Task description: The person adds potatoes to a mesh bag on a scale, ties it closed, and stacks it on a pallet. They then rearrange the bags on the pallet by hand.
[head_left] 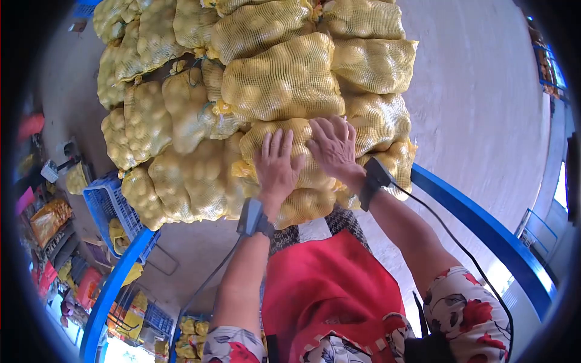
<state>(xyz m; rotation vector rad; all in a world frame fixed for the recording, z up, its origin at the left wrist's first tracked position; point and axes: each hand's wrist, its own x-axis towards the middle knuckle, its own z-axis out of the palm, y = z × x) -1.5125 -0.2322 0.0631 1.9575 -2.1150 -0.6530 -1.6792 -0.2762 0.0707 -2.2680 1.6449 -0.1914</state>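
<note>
Yellow mesh sacks point(278, 78) of round produce, which look like potatoes, are stacked in a tall pile in front of me. Both my hands press on one sack point(311, 169) lying on its side at the near edge of the stack. My left hand point(279, 166) is flat on its left part, fingers stretched upward. On its upper right part lies my right hand point(334, 148), with the fingers spread and slightly bent. Each wrist wears a dark strap with a small cabled box. More sacks point(187, 181) lie to the left, and others point(378, 121) to the right.
A curved blue metal bar point(484, 233) runs on the right, and another point(115, 296) on the left. Blue plastic crates point(112, 202) stand at the left, near packed goods. A pale floor point(472, 103) extends to the right. More yellow sacks point(192, 336) lie low behind my left arm.
</note>
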